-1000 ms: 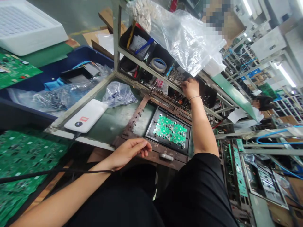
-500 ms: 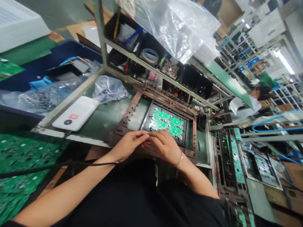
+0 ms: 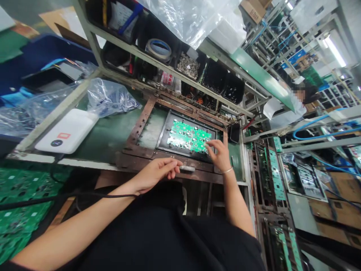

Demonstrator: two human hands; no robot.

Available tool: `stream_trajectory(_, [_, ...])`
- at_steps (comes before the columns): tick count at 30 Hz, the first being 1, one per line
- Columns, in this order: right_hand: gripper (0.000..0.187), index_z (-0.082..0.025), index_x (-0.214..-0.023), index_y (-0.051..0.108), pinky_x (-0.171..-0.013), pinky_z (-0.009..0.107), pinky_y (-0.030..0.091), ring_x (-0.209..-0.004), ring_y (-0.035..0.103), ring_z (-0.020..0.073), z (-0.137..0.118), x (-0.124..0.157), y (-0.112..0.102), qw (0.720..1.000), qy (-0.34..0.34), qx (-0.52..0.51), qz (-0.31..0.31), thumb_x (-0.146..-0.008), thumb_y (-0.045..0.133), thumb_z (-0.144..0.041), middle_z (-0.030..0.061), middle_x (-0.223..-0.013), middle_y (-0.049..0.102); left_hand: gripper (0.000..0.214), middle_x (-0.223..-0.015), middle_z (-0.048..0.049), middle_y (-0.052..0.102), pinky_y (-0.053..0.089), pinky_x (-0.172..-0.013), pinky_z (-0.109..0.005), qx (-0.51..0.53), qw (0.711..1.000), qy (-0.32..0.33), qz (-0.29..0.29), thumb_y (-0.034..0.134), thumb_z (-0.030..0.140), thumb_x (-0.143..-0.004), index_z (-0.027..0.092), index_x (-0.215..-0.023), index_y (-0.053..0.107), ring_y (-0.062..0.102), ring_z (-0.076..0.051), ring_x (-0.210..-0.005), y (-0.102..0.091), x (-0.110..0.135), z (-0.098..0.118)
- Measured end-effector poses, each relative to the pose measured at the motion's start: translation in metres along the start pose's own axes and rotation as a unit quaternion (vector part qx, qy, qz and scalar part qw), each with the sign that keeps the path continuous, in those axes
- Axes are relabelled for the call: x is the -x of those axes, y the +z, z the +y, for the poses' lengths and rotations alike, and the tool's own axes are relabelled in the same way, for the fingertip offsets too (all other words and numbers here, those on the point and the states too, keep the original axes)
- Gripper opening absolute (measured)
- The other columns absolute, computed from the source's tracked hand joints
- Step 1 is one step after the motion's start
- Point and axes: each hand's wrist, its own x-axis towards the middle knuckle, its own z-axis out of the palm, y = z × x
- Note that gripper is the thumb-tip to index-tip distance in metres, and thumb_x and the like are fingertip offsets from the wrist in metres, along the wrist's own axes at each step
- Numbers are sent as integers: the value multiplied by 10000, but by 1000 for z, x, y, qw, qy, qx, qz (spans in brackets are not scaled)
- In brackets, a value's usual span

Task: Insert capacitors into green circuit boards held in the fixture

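A green circuit board (image 3: 189,136) with small components lies in a black tray (image 3: 163,141) inside a brown metal frame (image 3: 141,122). My right hand (image 3: 221,156) is over the board's right edge, thumb and forefinger pinched close to its surface; anything between them is too small to make out. My left hand (image 3: 160,171) is closed in front of the frame's near rail, its fingertips pressed together. A short grey cylinder (image 3: 187,168) extends from beside those fingertips; whether they grip it, I cannot tell. Around my left wrist runs a black cord (image 3: 96,195).
A white power bank (image 3: 67,131) and a clear plastic bag (image 3: 109,98) lie left of the frame. Black bins with tape (image 3: 158,49) and small parts (image 3: 187,66) line the shelf behind. Stacked green boards (image 3: 25,199) are at lower left. Another person stands far right.
My right hand has left my left hand and moved right to the board's edge. The grey cylinder is now visible. My left hand remains closed, and the view has shifted.
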Motion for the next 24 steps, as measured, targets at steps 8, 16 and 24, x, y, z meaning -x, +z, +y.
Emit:
stream_trajectory(8, [115,-206,-835,722,-831,365,502,-836,630,213,104,-31,-5,980,58,140,-127,-846,618,-254,71,-860,698,475,-783,-69,648,445,-665,-267,33,999,3,35,756,517,-730,95,-945,714,545,-128,-676,-9,9,8])
stream_trajectory(16, [105,-192,-852,730,-813,335,488,-833,632,200,105,-34,-9,966,27,172,-190,-851,633,-230,67,-865,707,458,-774,-65,651,440,-664,-262,46,998,-4,44,758,503,-734,96,-941,721,544,-122,-671,-12,8,5])
stream_trajectory(24, [94,-206,-831,752,-777,308,503,-802,664,190,104,-47,-12,953,37,168,-250,-837,665,-239,64,-870,730,451,-765,-57,650,437,-659,-259,54,998,-2,37,765,505,-724,105,-928,719,544,-119,-663,-10,7,5])
